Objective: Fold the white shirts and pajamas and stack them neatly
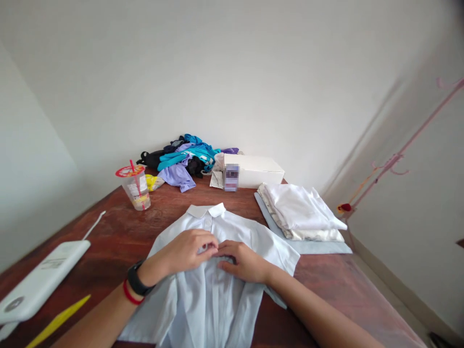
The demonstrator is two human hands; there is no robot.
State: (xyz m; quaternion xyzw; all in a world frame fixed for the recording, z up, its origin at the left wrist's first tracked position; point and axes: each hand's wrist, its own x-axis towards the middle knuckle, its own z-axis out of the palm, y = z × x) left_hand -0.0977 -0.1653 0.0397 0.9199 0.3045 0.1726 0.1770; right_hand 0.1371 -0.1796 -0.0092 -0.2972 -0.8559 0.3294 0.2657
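Pale blue shirt (203,290) flat on tabletop (119,232), collar away. Left hand (184,249) and right hand (243,261) meeting at placket, fingertips pinching fabric there. Folded stack (302,212) just beside, right.

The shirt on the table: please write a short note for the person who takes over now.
Left hand and right hand: both rest on the front of the light blue shirt, fingertips pinched at its button strip. The shirt lies flat, collar away from you, on the wooden table.
Done: folded clothes stacked to the right.
Left: this shirt is not folded; a heap of clothes waits by the wall.
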